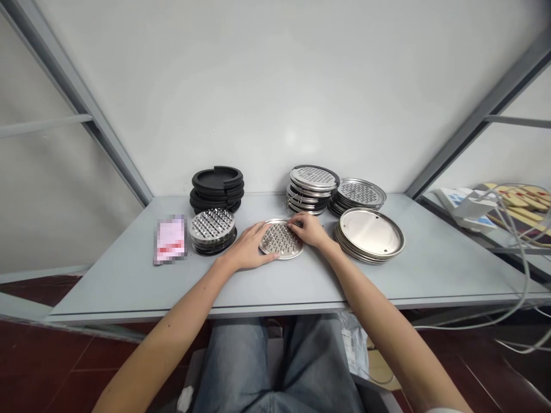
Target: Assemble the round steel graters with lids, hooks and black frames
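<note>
A round metal grater plate (280, 241) with raised teeth lies on the table in front of me. My left hand (249, 248) grips its left side, thumb along the near rim and fingers on the far-left rim. At the plate's far-right edge my right hand (310, 229) is closed in a pinch, and whatever its fingertips hold is hidden. Left of the plate stands a stack of round grater discs (212, 225). To the right is a pile of smooth metal discs with small holes (371, 230).
Black ring-shaped holders (217, 186) are stacked at the back left. Behind my right hand stand a pile of graters (314, 179) and another grater stack (360, 194). A blurred pink packet (171, 239) lies at left. Metal frame posts flank the table, and white cables (523, 258) hang at right.
</note>
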### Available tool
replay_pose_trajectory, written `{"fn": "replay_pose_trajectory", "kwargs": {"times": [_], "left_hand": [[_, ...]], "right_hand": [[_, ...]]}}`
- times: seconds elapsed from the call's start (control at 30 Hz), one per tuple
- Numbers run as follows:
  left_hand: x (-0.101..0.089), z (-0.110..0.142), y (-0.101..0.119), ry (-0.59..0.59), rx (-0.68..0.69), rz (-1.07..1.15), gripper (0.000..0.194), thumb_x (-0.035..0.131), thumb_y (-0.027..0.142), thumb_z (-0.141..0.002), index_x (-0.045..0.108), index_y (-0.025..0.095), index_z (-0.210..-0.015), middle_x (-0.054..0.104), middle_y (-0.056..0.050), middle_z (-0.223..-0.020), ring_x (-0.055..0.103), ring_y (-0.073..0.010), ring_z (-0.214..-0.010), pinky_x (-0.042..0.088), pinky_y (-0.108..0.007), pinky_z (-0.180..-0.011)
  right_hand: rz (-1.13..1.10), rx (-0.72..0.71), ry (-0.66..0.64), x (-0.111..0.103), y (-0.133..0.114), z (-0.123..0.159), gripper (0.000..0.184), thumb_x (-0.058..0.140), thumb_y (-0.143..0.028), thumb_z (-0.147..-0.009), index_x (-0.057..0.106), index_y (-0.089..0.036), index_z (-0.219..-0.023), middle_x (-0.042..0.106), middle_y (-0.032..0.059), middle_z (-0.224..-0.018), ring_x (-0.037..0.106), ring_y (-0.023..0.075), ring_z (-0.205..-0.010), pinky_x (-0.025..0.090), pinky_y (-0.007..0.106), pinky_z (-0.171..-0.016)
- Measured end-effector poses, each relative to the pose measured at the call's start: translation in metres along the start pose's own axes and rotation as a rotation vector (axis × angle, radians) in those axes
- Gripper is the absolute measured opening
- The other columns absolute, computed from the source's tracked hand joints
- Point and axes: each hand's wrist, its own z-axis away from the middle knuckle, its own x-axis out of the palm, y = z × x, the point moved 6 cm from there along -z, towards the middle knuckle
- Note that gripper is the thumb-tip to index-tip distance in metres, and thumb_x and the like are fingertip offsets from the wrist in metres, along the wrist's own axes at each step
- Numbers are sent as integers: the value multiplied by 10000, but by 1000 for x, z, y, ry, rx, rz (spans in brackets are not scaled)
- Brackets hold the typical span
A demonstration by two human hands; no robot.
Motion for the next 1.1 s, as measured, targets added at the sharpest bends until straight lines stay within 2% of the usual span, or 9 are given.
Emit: {"fn": "replay_pose_trajectory", "kwargs": {"times": [0.23, 0.37, 0.53, 0.67, 0.93, 1.1], "left_hand": [[-3, 1, 6, -7, 50, 34, 854, 666, 544, -760, 311, 204, -1458, 347, -120, -1496, 337, -311, -1375, 304, -438, -1142], [-4, 1, 7, -17, 74, 31, 850, 683, 529, -748, 325, 214, -1451, 376, -112, -1481, 362, -310, -1359, 310, -439, -1135], [-3, 0, 4, -10, 69, 51, 887, 690, 531, -743, 288, 211, -1466, 366, -114, -1490, 360, -311, -1362, 311, -439, -1134], [-2, 0, 3, -9, 59, 73, 942, 691, 558, -732, 239, 210, -1482, 354, -121, -1495, 351, -312, -1368, 315, -445, -1130], [-2, 0, 2, -14, 65, 87, 943, 693, 558, -734, 239, 205, -1481, 357, -136, -1489, 345, -316, -1369, 310, -458, -1128], [-1, -1, 2, -25, 66, 97, 925, 680, 558, -748, 243, 207, -1483, 349, -140, -1497, 338, -322, -1374, 305, -474, -1130]], "right_hand": [[-57, 3, -103, 0, 10, -3, 114, 643, -236, -780, 727, -166, -749, 710, 41, -818, 615, 180, -772, 446, 275, -731], [-89, -75, -178, -1, 9, -3, 130, 629, -251, -802, 726, -175, -761, 703, 41, -854, 622, 176, -792, 467, 289, -779], [-1, -208, -93, -4, 2, -2, 146, 593, -218, -833, 730, -178, -805, 646, 92, -1042, 591, 205, -964, 452, 353, -898], [21, -264, -96, -4, -4, 0, 185, 534, -209, -879, 714, -172, -858, 646, 93, -1010, 589, 190, -933, 456, 324, -866], [153, -151, -146, -8, -6, 3, 187, 505, -242, -910, 684, -195, -932, 702, 53, -913, 612, 180, -833, 415, 265, -745], [189, -153, -117, -9, -9, 3, 179, 508, -239, -907, 681, -193, -910, 699, 61, -902, 603, 192, -851, 404, 269, -744]]}}
